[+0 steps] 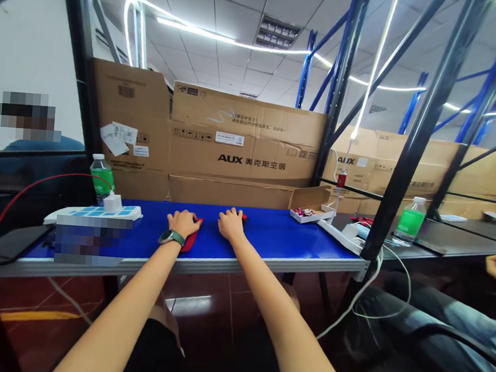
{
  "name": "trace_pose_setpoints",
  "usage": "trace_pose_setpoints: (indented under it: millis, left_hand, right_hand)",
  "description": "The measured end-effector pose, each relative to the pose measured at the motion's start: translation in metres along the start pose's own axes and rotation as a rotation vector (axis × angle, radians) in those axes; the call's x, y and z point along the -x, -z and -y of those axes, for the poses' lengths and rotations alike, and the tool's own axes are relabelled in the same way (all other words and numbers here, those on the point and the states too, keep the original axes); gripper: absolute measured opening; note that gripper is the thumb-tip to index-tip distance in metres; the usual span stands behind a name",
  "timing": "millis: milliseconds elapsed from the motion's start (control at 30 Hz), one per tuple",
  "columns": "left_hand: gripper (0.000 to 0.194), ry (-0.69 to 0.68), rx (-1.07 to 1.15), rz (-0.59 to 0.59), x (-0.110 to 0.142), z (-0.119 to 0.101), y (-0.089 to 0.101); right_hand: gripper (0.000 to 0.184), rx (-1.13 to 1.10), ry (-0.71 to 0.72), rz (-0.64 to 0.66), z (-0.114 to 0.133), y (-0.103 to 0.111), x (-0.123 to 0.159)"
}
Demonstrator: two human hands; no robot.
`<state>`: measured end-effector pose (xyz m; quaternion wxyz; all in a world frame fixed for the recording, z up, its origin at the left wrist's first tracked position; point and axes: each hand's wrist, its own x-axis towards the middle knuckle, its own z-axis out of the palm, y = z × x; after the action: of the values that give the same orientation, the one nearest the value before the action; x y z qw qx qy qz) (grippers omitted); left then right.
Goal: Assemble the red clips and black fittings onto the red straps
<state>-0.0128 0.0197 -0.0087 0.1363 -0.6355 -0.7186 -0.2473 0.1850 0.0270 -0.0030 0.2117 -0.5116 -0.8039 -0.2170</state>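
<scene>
My left hand [183, 224], with a watch [171, 237] on its wrist, rests on the blue tabletop with its fingers curled. It grips a flat red piece [190, 241] that looks like cloth or a small pouch; most of it shows to the right of the hand. A short way to the right, my right hand [230, 224] lies on the table with its fingers bent inward. Just beyond its right side pokes out a small black and red thing [244, 217]. What the right fingers hold, if anything, is hidden.
On the left, a white power strip [133, 213] carries a charger [112, 203] with a red cable, near a green-labelled bottle [101, 181]. An open small box [307, 214] stands at the back right. Cardboard panels [246, 146] wall the rear. People sit on both sides.
</scene>
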Motion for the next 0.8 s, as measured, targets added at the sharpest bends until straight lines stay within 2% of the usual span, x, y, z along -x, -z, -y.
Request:
trace_pose_setpoints:
  millis: [133, 200, 333, 500, 600, 700, 800]
  left_hand:
    - [0.040, -0.114, -0.116, 0.005, 0.004, -0.011, 0.003]
    - [0.038, -0.134, -0.147, 0.004, 0.004, -0.015, 0.003]
    - [0.033, -0.087, -0.107, 0.043, 0.000, -0.021, 0.003]
    - [0.027, -0.005, 0.013, 0.088, -0.013, -0.025, 0.009]
    - [0.029, -0.054, -0.030, 0.075, -0.019, -0.030, 0.015]
    - [0.031, -0.135, -0.160, 0.058, -0.016, -0.044, 0.014]
    - [0.035, -0.171, -0.198, 0.117, -0.002, -0.065, 0.008]
  right_hand:
    - [0.029, 0.055, 0.001, 0.072, 0.006, -0.004, 0.000]
    - [0.029, 0.074, 0.012, 0.069, 0.008, -0.005, 0.000]
    - [0.032, 0.076, -0.030, 0.073, 0.010, -0.004, -0.002]
    - [0.028, 0.061, -0.004, 0.094, 0.009, -0.006, -0.004]
    - [0.026, 0.052, 0.013, 0.105, 0.008, -0.009, -0.006]
    - [0.027, 0.030, 0.015, 0.132, 0.006, -0.009, -0.009]
    - [0.030, 0.014, -0.025, 0.128, 0.003, -0.007, -0.010]
